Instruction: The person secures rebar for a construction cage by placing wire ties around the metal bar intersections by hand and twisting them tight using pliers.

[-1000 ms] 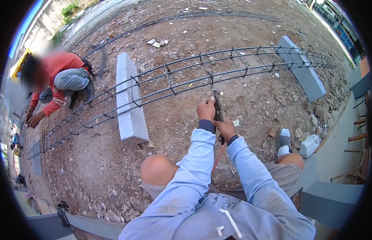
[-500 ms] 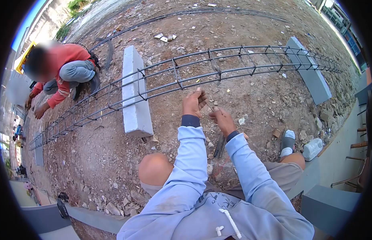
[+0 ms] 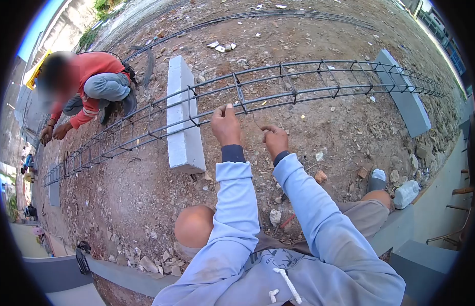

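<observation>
A long rebar cage [image 3: 311, 94] of dark lengthwise bars and square stirrups runs across the view in front of me. My left hand [image 3: 227, 126] is at its near lower bar, just left of a stirrup, with the fingers closed; what they pinch is hidden. To the right and slightly lower, my right hand [image 3: 275, 140] is closed on one end of a thin tie wire [image 3: 255, 120]. The wire curves up from those fingers toward the cage near the stirrup; its far end is too fine to make out.
A pale block [image 3: 184, 115] and a grey block [image 3: 403, 94] prop up the cage. At left, a co-worker in a red top [image 3: 102, 66] crouches by its far end. Loose rebar [image 3: 268, 14] lies behind. A clear plastic bag [image 3: 406, 194] sits by my foot on rubble-strewn ground.
My hands have moved apart, the left going up and leftward to the cage's near bar. My right hand has shifted slightly left with the wire. The whole view has swung a little.
</observation>
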### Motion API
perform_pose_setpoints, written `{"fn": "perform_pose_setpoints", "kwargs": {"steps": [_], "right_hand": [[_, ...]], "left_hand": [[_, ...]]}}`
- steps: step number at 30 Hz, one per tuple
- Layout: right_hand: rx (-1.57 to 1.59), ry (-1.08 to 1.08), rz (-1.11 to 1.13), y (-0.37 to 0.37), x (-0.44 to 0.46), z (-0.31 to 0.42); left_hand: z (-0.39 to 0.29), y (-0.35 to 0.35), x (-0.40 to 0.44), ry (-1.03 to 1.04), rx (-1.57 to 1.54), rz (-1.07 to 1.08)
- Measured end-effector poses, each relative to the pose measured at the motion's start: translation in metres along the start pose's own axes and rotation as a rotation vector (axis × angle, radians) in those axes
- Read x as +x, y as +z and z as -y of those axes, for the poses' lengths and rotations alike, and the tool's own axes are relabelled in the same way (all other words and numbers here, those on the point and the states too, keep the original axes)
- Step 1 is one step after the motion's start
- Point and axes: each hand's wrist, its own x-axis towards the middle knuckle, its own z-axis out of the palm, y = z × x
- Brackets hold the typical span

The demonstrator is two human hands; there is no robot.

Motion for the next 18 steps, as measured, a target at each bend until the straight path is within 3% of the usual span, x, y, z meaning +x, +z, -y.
{"fn": "perform_pose_setpoints", "kwargs": {"steps": [3,8,11,18], "right_hand": [[0.115,0.021,0.017,0.014,0.004,0.02],[0.476,0.242,0.094,0.019,0.009,0.033],[0.613,0.217,0.22,0.021,0.015,0.036],[0.513,0.09,0.244,0.032,0.028,0.042]], "left_hand": [[-0.025,-0.005,0.021,0.118,0.25,-0.041],[-0.026,0.006,0.045,0.144,0.463,0.17],[-0.009,0.013,0.054,0.165,0.512,0.277],[0.005,0.02,0.062,0.245,0.454,0.362]]}}
